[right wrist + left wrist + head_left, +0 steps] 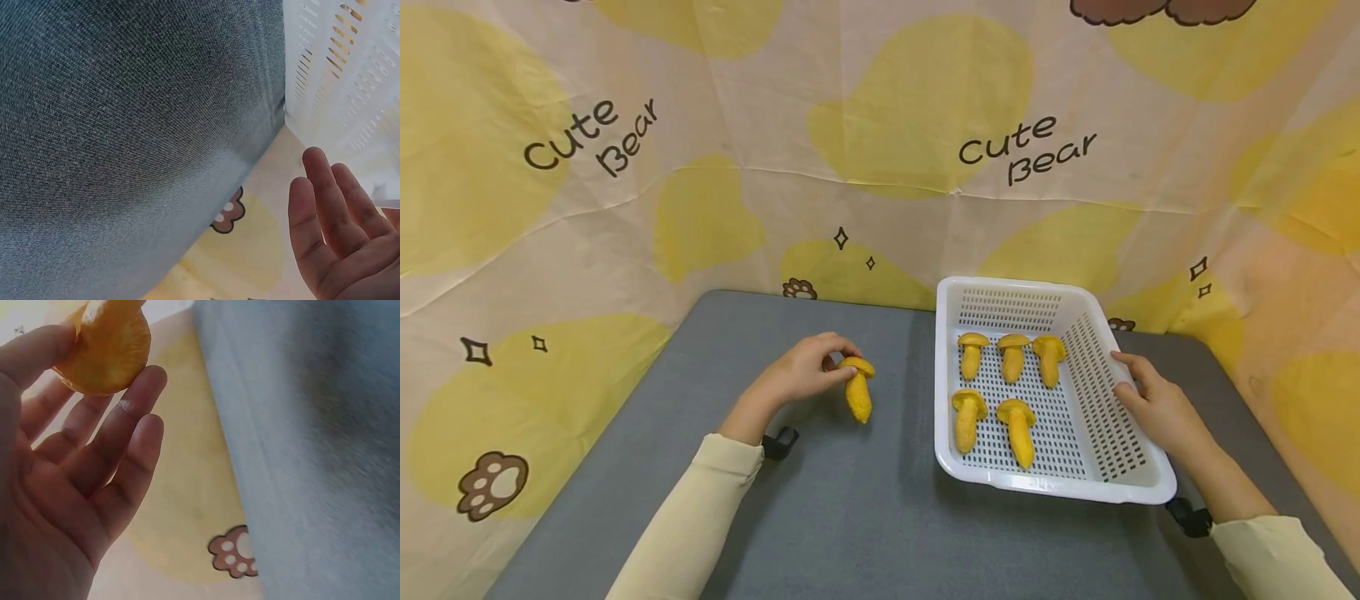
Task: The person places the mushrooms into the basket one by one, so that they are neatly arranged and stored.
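Observation:
In the head view my left hand (808, 367) pinches a yellow mushroom (859, 398) by its cap, stem pointing down, above the grey table. The left wrist view shows the mushroom's cap (112, 353) between thumb and fingers, the other fingers loosely bent. To the right, a white perforated plastic basket (943, 375) holds several yellow mushrooms (1019, 433) in two rows, caps toward the far side. My right hand (1165, 412) grips the basket's right rim, thumb over the edge. From the right wrist, three fingers (331, 215) extend outside the basket wall (350, 94).
The grey table (850, 517) runs back to a printed cloth backdrop (880, 125) with yellow patches, paw prints and lettering. The cloth also rises along the left and right sides. A black wrist strap (780, 443) shows under the left wrist.

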The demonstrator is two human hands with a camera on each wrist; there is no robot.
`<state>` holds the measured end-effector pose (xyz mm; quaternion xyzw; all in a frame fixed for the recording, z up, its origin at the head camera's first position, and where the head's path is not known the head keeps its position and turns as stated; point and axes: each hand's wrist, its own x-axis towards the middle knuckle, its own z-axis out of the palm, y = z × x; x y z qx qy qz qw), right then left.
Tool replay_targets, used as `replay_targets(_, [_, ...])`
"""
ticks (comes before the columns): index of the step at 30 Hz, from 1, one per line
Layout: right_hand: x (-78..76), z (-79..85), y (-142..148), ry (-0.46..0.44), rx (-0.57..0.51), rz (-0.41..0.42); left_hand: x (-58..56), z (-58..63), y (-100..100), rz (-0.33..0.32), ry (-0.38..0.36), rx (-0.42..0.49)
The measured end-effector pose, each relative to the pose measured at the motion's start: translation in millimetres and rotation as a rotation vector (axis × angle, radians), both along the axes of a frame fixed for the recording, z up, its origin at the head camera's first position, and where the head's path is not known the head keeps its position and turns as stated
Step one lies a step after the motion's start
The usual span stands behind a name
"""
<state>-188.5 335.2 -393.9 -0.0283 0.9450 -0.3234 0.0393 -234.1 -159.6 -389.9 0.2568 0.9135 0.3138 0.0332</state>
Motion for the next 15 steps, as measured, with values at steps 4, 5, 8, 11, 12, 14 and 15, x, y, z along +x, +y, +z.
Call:
replay_targets(4, [0.4, -0.7, 0.1, 0.001, -0.003, -0.002, -2.9, 7.7, 9.8, -0.028, -0.002, 0.023])
replay_targets(5, [0.4, -0.9, 0.0, 0.001, -0.003, -0.004, -3.8, 9.1, 12.1, -0.034, -0.001, 0.026])
replay_targets(8, [0.5, -1.3, 0.0, 0.001, -0.001, -0.006, -5.9, 14.6, 18.5, -0.057, 0.008, 0.049])
replay_targets(11, [0.3, -1.6, 0.1, 0.004, 0.002, -0.007, -8.3, 19.4, 24.7, -0.08, 0.032, 0.069])
replay_targets(12, [0.3, -1.7, 0.1, 0.005, 0.002, -0.006, -8.9, 21.4, 27.0, -0.091, 0.038, 0.081])
replay_targets(14, [0.3, -1.7, 0.0, 0.006, 0.002, -0.006, -10.1, 25.5, 32.0, -0.114, 0.05, 0.105])
replay_targets(15, [0.3, -1.6, -0.1, 0.007, 0.0, -0.005, -10.7, 27.7, 34.7, -0.127, 0.055, 0.117])
